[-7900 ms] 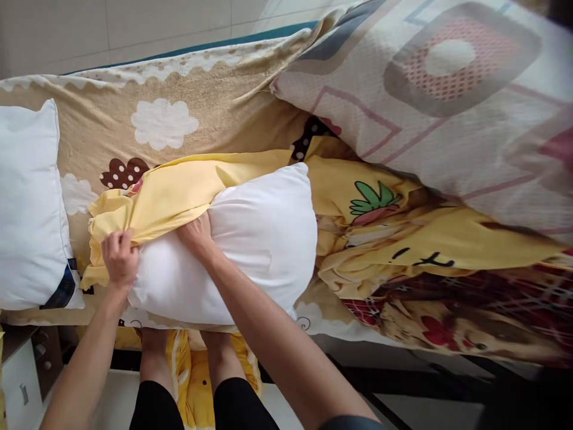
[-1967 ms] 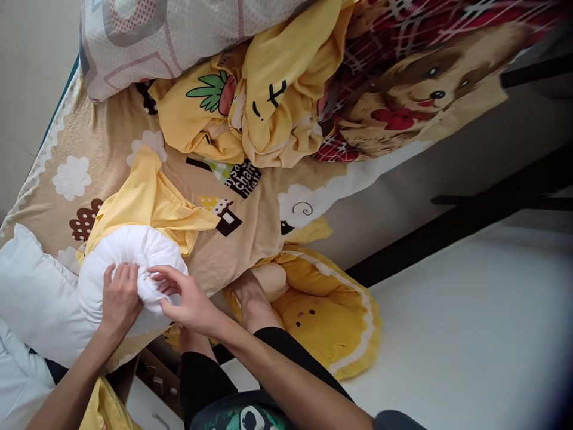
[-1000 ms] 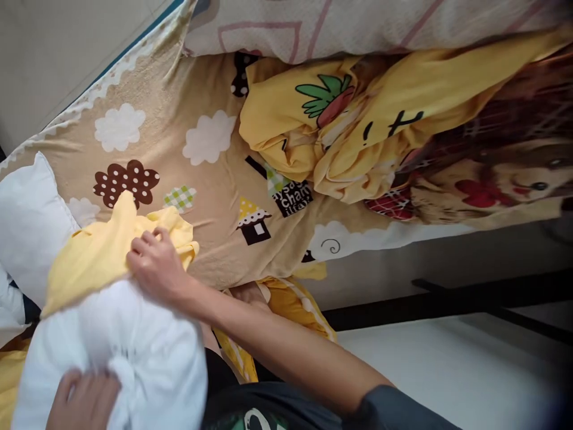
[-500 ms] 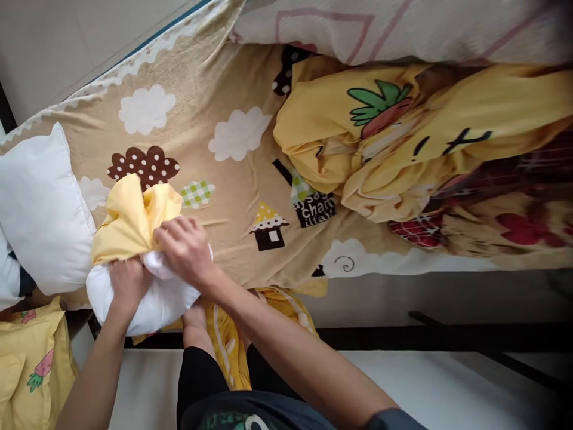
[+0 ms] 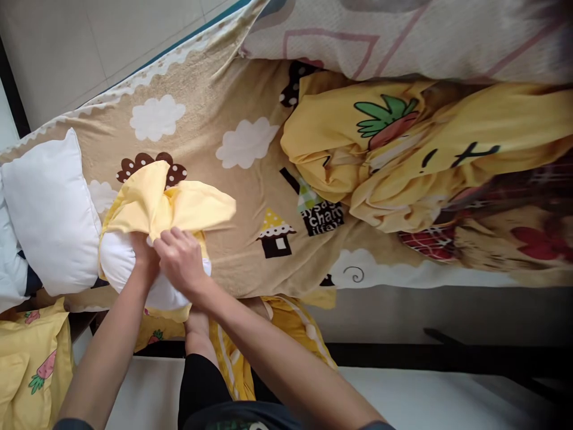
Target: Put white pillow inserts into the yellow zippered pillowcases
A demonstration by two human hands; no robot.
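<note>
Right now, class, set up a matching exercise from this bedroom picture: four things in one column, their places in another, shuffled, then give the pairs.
Things
1. bare white pillow
2. plain yellow pillowcase
3. crumpled yellow strawberry-print cover
4. grey quilt with pink lines

Places
A. far edge of the bed, top of the picture
B. under both hands, half over a white pillow
C. left end of the bed
D. middle right of the bed

Pairs: 1-C, 2-B, 3-D, 4-A
</note>
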